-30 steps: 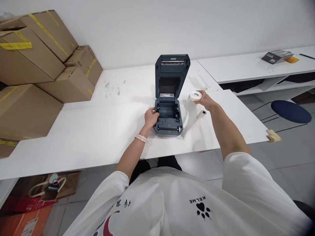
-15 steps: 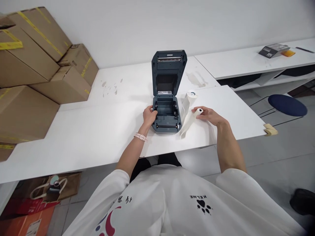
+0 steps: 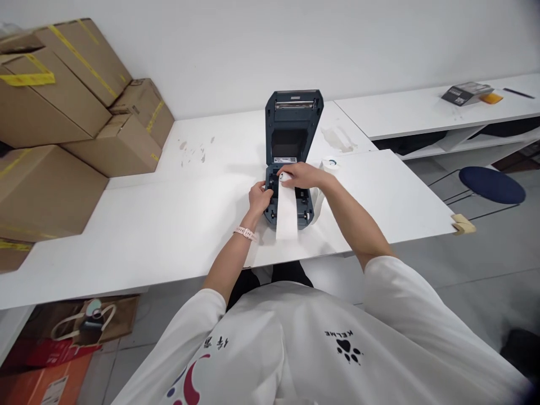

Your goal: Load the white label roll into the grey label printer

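Note:
A dark grey label printer stands on the white table with its lid raised. My right hand is closed on a white paper roll held over the printer's open bay. A strip of paper trails from the roll over the printer's front onto the table. My left hand grips the printer's left side. A second small white roll stands just right of the printer.
Stacked cardboard boxes with yellow tape fill the table's left end. A lower white shelf unit at the right carries a dark booklet. A blue stool stands beside it. Bags lie under the table.
My right hand set one roll down right of the printer, picked up the thinner roll from the table and carried it left into the printer's bay. The left hand stayed put.

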Motion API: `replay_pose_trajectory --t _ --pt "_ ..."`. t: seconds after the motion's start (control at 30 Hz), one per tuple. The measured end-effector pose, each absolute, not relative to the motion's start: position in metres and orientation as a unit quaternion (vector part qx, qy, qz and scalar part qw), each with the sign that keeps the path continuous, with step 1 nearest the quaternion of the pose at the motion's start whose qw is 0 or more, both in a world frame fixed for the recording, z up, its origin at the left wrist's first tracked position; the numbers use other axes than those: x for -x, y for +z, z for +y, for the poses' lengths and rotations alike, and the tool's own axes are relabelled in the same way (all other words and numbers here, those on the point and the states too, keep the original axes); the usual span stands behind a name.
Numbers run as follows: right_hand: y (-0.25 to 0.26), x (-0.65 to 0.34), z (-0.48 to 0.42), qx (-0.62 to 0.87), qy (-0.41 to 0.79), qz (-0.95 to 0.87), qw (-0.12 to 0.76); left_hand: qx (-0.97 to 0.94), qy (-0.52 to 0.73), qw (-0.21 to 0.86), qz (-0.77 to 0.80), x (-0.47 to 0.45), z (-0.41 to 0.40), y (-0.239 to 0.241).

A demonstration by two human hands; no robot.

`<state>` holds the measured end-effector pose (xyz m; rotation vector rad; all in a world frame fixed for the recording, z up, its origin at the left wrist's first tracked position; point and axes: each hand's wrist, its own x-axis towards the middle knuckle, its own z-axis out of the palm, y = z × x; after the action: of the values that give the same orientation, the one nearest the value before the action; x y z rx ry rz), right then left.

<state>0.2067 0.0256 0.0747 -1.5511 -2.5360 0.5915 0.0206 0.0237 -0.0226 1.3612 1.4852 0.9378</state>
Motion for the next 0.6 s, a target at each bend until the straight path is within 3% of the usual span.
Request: replay_pose_trajectory --t 0.1,0.2,0.47,0.6 --pt "0.052 -0.188 0.035 0.548 0.130 -0.826 -0.027 -0.540 0.387 0.445 0.600 -0.021 0.025 -0.023" --pt "0.042 -0.185 0.028 0.566 0.116 -0.816 -0.033 -0.533 0.393 0.451 0.598 -0.021 0.026 -0.024" --pt "0.029 -0.195 -0.046 0.519 0.123 -0.825 0.187 -0.508 0.410 0.481 0.585 -0.021 0.022 -0.028" --pt "0.016 -0.200 -0.080 0.497 0.138 -0.820 0.246 -0.494 0.412 0.497 0.583 -0.022 0.020 -0.027"
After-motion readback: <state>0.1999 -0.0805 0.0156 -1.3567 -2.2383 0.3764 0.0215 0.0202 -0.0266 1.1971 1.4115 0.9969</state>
